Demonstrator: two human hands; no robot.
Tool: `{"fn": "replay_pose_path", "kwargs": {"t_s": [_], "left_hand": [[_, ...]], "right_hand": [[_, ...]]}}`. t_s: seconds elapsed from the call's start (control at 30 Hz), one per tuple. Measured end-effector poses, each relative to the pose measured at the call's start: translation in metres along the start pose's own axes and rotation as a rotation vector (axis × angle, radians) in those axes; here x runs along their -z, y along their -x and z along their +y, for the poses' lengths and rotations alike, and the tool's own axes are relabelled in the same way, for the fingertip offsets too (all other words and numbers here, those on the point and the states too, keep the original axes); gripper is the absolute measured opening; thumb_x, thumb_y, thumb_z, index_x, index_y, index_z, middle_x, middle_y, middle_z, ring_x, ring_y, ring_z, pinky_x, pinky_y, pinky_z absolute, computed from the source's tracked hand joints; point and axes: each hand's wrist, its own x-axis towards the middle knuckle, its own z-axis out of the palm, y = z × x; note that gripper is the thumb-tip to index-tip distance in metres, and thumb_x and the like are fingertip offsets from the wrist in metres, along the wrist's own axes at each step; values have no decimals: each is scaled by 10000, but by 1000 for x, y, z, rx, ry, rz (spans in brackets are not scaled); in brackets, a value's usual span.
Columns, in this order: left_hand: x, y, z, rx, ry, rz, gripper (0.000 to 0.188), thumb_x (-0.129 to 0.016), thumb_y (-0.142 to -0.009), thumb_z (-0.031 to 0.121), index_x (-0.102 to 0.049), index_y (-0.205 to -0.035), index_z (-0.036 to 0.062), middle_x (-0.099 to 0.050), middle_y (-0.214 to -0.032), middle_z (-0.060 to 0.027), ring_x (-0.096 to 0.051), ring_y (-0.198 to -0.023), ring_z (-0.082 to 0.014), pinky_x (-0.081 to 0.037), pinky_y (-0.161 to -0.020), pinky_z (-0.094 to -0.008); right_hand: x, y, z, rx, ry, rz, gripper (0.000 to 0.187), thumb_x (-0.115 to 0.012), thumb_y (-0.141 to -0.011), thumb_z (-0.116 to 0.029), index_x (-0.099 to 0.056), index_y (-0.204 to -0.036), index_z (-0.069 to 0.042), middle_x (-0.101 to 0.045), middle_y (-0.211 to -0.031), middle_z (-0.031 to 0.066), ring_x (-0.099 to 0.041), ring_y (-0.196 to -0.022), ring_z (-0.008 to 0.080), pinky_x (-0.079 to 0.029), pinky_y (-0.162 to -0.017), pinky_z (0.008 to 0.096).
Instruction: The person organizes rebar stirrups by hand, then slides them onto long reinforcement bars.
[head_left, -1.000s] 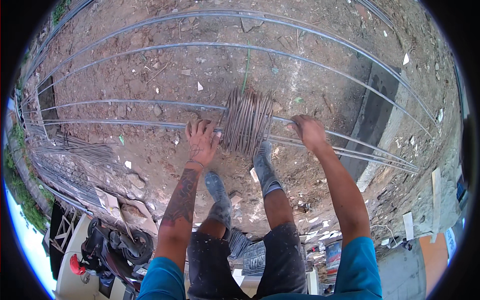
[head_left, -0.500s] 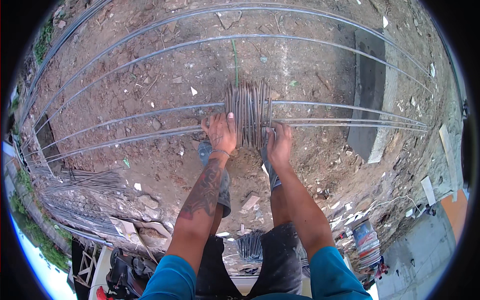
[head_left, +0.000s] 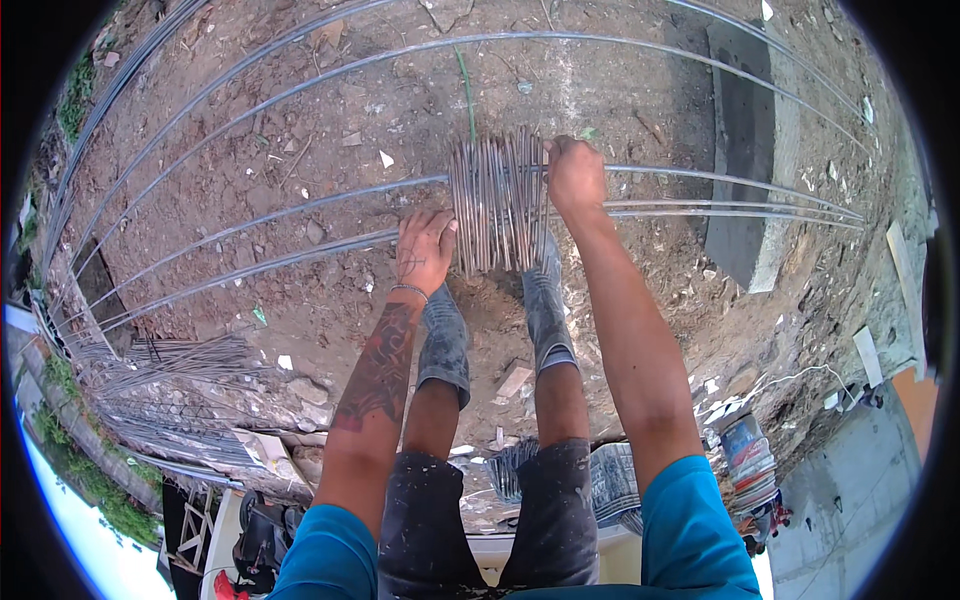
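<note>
A tight bundle of thin steel stirrups (head_left: 497, 205) stands across long steel bars (head_left: 250, 219) in front of my legs. My left hand (head_left: 424, 250) lies over the lower bars at the bundle's left side, fingers curled, thumb against the stirrups. At the upper right edge of the bundle, my right hand (head_left: 577, 178) is closed in a fist over the upper bar, its thumb at the outermost stirrups. What its fingers wrap round is partly hidden.
More long bars (head_left: 420, 48) run in arcs beyond the bundle. A dark concrete block (head_left: 738, 170) lies to the right, under the bar ends. Piled thin rods (head_left: 190, 360) are at the lower left. Between my legs and behind them sits another stack of stirrups (head_left: 615, 480).
My right hand has moved up and slightly right along the bundle's edge, from the lower bars to the upper one. My left hand has shifted slightly left. The whole view has shifted.
</note>
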Motion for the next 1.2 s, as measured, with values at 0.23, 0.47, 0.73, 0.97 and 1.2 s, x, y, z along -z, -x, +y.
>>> {"fn": "replay_pose_path", "kwargs": {"t_s": [0.23,0.47,0.73,0.97,1.2], "left_hand": [[25,-20,-11,65,88,-237,261,-527,-887,223,-615,-995,2,-586,-1032,-185,-518,-1021,-373,-385,-919,-444],[19,-34,-18,-82,-10,-155,200,-550,-863,178,-593,-918,-8,-551,-898,-172,-520,-912,-360,-405,-828,-448],[36,-34,-6,85,-19,-138,227,-607,-800,165,-586,-978,26,-550,-957,-173,-515,-922,-340,-411,-804,-418],[57,-73,-33,-281,-442,36,264,-642,-757,182,-594,-988,63,-604,-890,-127,-591,-817,-315,-470,-707,-401],[62,-97,-29,-250,-332,-162,191,-594,-790,162,-596,-954,63,-610,-884,-115,-608,-794,-317,-489,-686,-422]], "right_hand": [[8,50,10,146,-223,302,348,-576,-870,-212,-536,-1133,12,-525,-1041,217,-572,-898,357,-469,-765,455],[-34,111,45,-43,-149,194,419,-599,-849,-250,-467,-1127,35,-490,-1076,210,-528,-944,351,-437,-816,442],[-51,90,67,-465,-1186,228,505,-572,-893,-339,-378,-1162,41,-529,-1073,171,-545,-1010,298,-439,-860,383],[-49,60,49,-574,-1794,55,494,-626,-861,-292,-385,-1225,-62,-552,-1121,106,-559,-1017,246,-431,-925,399],[-54,67,78,-534,-1823,40,356,-633,-862,-238,-416,-1098,-82,-551,-916,52,-588,-848,205,-504,-799,381]]}}
